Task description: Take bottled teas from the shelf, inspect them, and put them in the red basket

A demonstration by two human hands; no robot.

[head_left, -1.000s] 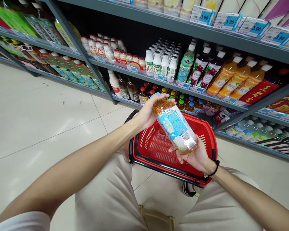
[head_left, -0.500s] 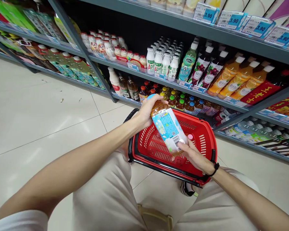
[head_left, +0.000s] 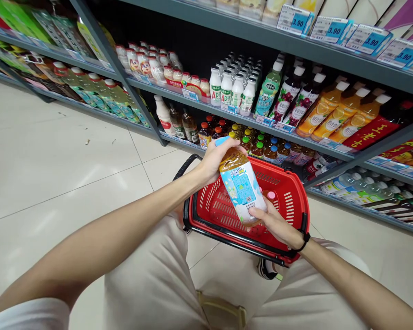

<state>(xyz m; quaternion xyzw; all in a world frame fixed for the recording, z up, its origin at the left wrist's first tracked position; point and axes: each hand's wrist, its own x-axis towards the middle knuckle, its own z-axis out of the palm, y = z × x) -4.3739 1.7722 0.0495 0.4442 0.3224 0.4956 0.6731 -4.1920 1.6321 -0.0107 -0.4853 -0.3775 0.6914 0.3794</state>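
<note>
Head view: over the far left corner of the red shopping basket (head_left: 206,206), the left hand (head_left: 213,158) is clamping its fingers tightly around the blue-capped neck of an amber drink bottle (head_left: 242,188). The bottle is slanting down above the basket's middle, its pale blue label facing up. Inside the basket a pink-capped bottle (head_left: 271,195) is lying just right of it, and above the basket's near rim the right hand (head_left: 277,225) is gripping the amber bottle's base, fingers curled beneath and thumb on the label.
</note>
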